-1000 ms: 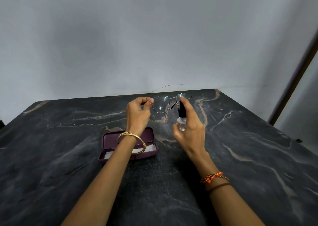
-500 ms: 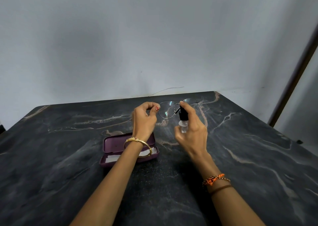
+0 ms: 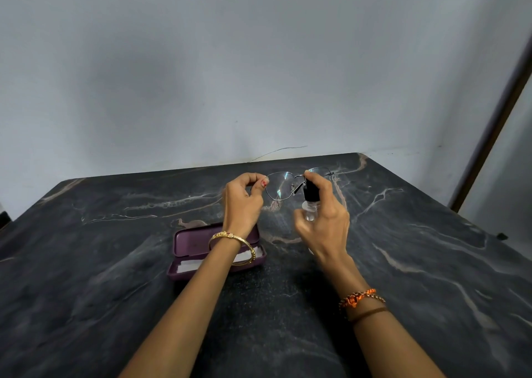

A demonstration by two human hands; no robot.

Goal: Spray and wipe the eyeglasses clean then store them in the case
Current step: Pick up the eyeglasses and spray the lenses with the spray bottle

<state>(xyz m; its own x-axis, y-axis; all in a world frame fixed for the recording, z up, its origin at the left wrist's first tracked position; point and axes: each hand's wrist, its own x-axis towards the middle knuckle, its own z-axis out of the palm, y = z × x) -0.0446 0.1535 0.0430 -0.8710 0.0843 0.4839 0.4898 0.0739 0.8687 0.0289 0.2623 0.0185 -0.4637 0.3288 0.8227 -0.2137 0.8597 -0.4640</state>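
Thin metal-framed eyeglasses hang above the far middle of the table, pinched at their left edge by my left hand. My right hand grips a small clear spray bottle with a black top just right of the glasses' bridge, the forefinger lying on the nozzle and hiding part of the right lens. A purple glasses case lies open on the table below my left wrist, with a white cloth in its lower half.
The dark marble table ends at a pale wall behind the glasses and drops off on the right. A brown door frame runs up the right side.
Both hands, with the glasses and the bottle, have kept together and sit a little closer to each other; the view has tilted slightly. The case has not moved.
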